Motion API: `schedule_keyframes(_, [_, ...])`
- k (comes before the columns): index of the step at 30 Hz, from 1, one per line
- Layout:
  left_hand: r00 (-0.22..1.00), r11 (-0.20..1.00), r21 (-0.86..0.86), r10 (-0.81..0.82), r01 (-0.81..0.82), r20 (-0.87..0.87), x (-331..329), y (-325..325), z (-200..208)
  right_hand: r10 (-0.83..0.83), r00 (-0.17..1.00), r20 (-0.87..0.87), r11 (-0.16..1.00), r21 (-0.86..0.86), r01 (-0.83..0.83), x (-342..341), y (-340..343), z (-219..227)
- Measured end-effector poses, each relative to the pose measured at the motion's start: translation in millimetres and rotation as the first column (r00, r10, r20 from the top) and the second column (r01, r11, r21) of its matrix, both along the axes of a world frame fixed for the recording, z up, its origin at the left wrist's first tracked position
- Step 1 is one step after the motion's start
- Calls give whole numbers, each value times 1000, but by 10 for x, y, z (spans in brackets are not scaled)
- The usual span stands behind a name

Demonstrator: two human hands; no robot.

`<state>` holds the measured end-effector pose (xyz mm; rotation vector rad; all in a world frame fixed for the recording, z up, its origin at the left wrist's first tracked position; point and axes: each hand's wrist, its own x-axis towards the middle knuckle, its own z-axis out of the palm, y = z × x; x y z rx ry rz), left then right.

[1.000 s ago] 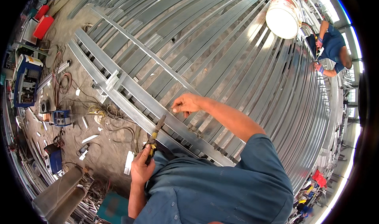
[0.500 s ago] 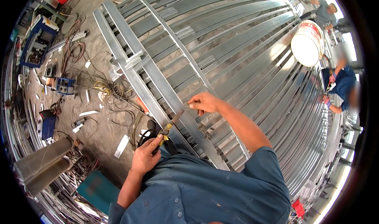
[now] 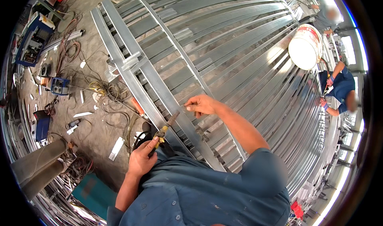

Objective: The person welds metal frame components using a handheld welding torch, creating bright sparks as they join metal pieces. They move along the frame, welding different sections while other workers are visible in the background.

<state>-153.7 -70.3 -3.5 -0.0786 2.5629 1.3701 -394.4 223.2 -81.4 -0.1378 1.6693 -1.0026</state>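
Observation:
My left hand (image 3: pixel 141 159) is wrapped round a welding torch (image 3: pixel 160 134) with yellow patches on its body, held in front of my waist. The brownish nozzle of the torch points away from me and to the right, over a flat metal bar. Just beyond that tip, my right hand (image 3: pixel 202 105) is closed in a pinch, thumb against fingers. Whatever sits between those fingertips is too small to make out. Below both hands lies a large frame of silvery metal bars (image 3: pixel 159 89), with a short metal piece (image 3: pixel 131 61) set across two of them.
A white bucket (image 3: pixel 305 50) stands on the frame at the far right, near two other people (image 3: pixel 339 86). Tangled cables (image 3: pixel 113 92) lie on the floor at the left. Blue machines (image 3: pixel 36 38), grey cylinders (image 3: pixel 38 164) and a teal box (image 3: pixel 93 194) stand at the left.
The whole view has shifted slightly, so the frame, bucket and hands sit a little further left. Both hands keep nearly the same pose, the right still pinched beyond the torch tip.

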Motion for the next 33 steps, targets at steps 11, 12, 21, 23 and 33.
schedule_keyframes(11, [1000,1000,24,-9,9,7,-7,33,-29,-3,1000,-20,1000,-15,3,-3,-3,31])
schedule_keyframes(12, [1000,1000,19,-1,1,-3,-3,21,-33,8,1000,-28,1000,-24,-9,-8,-27,29])
schedule_keyframes(21, [1000,1000,1,-10,10,-15,17,58,-81,39,998,-55,998,-49,-42,-10,21,-17])
schedule_keyframes(23, [1000,999,-23,-22,22,14,7,67,-41,42,996,-79,998,-44,-46,-12,31,12])
schedule_keyframes(33, [1000,1000,0,30,-30,1,-1,20,-114,72,989,-126,993,-80,-83,-7,64,7])
